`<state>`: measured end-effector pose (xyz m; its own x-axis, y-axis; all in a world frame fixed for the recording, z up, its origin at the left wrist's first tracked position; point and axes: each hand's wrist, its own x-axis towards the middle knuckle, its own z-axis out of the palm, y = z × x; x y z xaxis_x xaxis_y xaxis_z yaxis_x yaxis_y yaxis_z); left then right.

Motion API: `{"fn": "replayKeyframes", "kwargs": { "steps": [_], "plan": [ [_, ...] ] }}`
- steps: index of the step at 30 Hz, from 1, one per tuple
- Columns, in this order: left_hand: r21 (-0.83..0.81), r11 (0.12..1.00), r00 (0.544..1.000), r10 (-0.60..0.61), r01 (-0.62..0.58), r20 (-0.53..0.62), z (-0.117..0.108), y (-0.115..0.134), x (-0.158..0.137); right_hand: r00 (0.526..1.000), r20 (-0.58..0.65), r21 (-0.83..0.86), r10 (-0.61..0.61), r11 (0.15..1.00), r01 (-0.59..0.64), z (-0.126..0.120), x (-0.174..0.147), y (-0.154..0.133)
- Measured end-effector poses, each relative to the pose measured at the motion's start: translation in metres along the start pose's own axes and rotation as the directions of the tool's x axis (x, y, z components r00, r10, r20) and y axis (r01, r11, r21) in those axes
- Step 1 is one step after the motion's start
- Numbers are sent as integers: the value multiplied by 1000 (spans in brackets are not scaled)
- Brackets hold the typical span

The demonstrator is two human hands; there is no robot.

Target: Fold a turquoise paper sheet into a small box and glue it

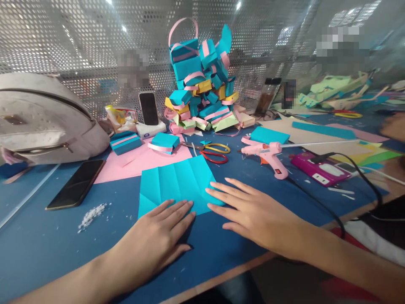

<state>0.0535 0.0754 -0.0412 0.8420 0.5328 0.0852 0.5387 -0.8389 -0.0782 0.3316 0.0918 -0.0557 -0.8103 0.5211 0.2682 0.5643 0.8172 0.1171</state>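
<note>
A creased sheet of blue paper (177, 181) lies on the blue tabletop in front of me, its fold lines running from back to front. My left hand (161, 234) rests on its near edge, palm down with the fingers stretched out. At the sheet's right edge, my right hand (253, 211) is spread, fingertips touching the paper. Neither hand grips anything. Behind the sheet is pink paper (118, 166), and scissors (215, 151) with one yellow and one red handle lie nearby. A pink hot glue gun (268, 156) lies beyond my right hand.
A tall stack of blue, pink and yellow paper boxes (202, 93) stands at the back. On the left are a grey backpack (47, 122), a phone (77, 183) and white crumbs (92, 216). A purple power strip (319, 169) with cables sits right; another person's hand (394, 131) shows there.
</note>
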Motion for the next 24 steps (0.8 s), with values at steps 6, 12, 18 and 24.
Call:
{"fn": "replayKeyframes", "kwargs": {
  "steps": [6, 12, 18, 24],
  "plan": [
    [-11, 1000, 999, 29, -29, 30, 1, 2, 25, 997, -28, 2, 66, 998, -66, 1, -15, 6],
    [-56, 998, 997, 46, -43, 56, 6, 6, 49, 992, -69, -20, 109, 994, -111, 4, -26, 11],
    [-107, 991, 995, 85, -79, 50, 10, 11, 65, 990, -95, -5, 104, 994, -105, 8, -29, 14],
    [-78, 997, 999, 12, -16, -48, 14, 17, 46, 988, -116, 8, 99, 995, -99, 11, -28, 13]
  ]
}}
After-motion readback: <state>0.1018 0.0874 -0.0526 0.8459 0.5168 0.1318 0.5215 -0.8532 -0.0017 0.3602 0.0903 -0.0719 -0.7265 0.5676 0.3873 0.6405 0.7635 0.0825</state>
